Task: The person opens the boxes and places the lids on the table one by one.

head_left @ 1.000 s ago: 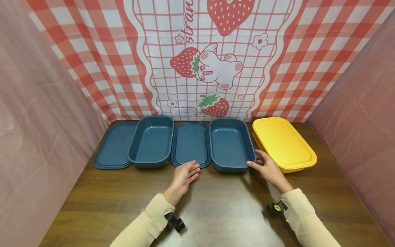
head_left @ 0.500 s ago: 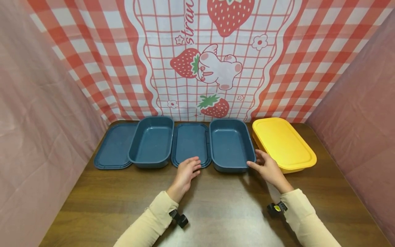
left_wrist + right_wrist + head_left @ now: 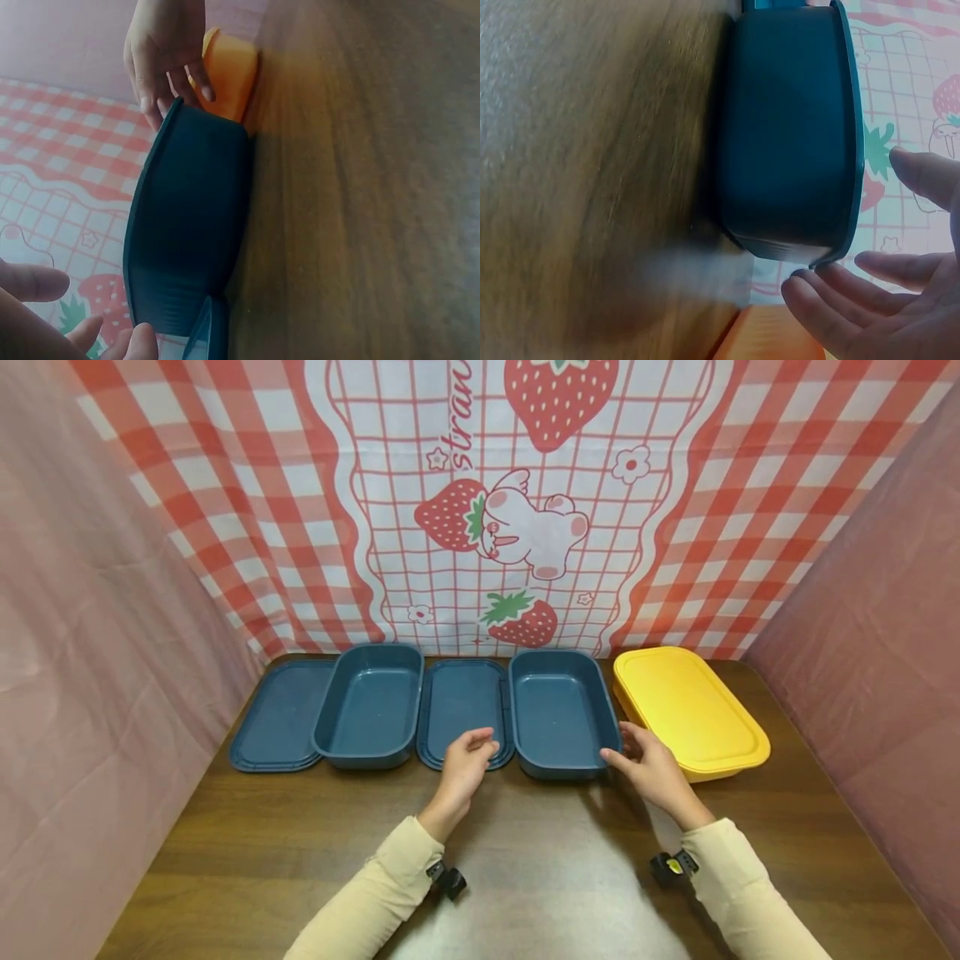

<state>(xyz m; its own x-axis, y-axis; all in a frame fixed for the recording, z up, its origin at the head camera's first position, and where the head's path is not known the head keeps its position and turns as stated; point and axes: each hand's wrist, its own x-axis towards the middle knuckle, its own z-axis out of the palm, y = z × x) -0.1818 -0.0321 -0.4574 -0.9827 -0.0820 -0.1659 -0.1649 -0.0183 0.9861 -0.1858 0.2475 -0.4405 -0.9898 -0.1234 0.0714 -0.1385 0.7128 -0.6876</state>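
Two blue tubs on table; right tub at 12 o'clock. Right hand, fingers loose, touches its 4 o'clock corner; right wrist view shows fingertips at rim. Left hand, relaxed, over flat lid.

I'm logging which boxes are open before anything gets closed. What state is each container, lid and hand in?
Left blue box: open, empty.
Right blue box: open, empty.
Left blue lid: off, flat on the table.
Middle blue lid: off, flat between the boxes.
Yellow box: lid on.
Left hand: open, over the middle lid's near edge.
Right hand: open, fingertips at the right blue box's corner.
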